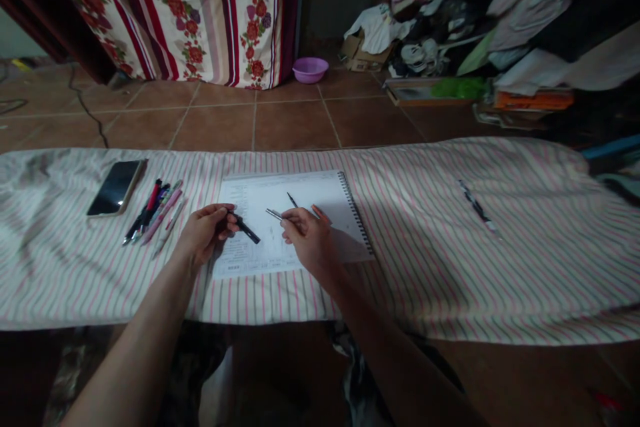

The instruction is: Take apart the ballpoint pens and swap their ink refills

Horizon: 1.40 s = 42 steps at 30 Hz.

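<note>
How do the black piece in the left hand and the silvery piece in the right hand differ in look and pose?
Look: the black piece is darker and appears thicker than the silvery piece. Pose: from the left hand, the black piece points down and right in the picture; from the right hand, the silvery piece points up and left. Both are slender and seen against the white paper.
</note>
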Motion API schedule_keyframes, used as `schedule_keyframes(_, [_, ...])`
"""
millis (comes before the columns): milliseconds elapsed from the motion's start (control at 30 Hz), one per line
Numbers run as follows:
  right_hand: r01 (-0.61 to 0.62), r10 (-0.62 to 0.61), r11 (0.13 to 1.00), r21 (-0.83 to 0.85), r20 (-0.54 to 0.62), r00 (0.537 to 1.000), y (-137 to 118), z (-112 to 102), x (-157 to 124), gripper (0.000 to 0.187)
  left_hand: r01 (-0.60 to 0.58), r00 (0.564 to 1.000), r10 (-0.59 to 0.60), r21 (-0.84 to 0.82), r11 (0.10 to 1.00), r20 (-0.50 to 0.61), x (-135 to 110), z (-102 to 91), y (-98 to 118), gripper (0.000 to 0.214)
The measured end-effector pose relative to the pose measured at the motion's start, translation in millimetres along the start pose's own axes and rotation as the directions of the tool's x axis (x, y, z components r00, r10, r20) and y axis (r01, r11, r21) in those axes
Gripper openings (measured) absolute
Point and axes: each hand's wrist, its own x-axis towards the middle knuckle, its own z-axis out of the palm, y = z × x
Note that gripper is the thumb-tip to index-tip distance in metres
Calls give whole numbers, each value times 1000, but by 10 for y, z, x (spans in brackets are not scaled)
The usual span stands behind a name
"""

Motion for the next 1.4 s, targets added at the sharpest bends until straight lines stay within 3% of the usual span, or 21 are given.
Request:
schedule_keyframes(400, [-105,89,986,127,120,989,-117,168,-103,13,-11,1000,15,-132,991,27,-31,-103,-36,14])
schedule_keyframes(533, [-120,106,982,143,100,989,-84,187,-78,14,-163,987,162,-153,975,-20,-92,-52,-121,9])
schedule_keyframes(633, [-102,87,983,154,95,992,-79,203,-69,14,-226,974,228,-185,956,-13,-117,-25,-173,10])
schedule_keyframes(900, [-61,50,992,106,106,993,-104,203,-77,10,-191,981,190,-211,959,-28,-126,-59,-146,14])
schedule_keyframes(1133, [59,-66,996,61,117,991,-95,261,-87,12,-182,983,167,-272,945,-79,-90,-67,-178,16])
schedule_keyframes(1400, [79,-93,992,99,149,984,-172,476,-61,15,-201,978,209,-270,942,0,-102,-41,-216,15])
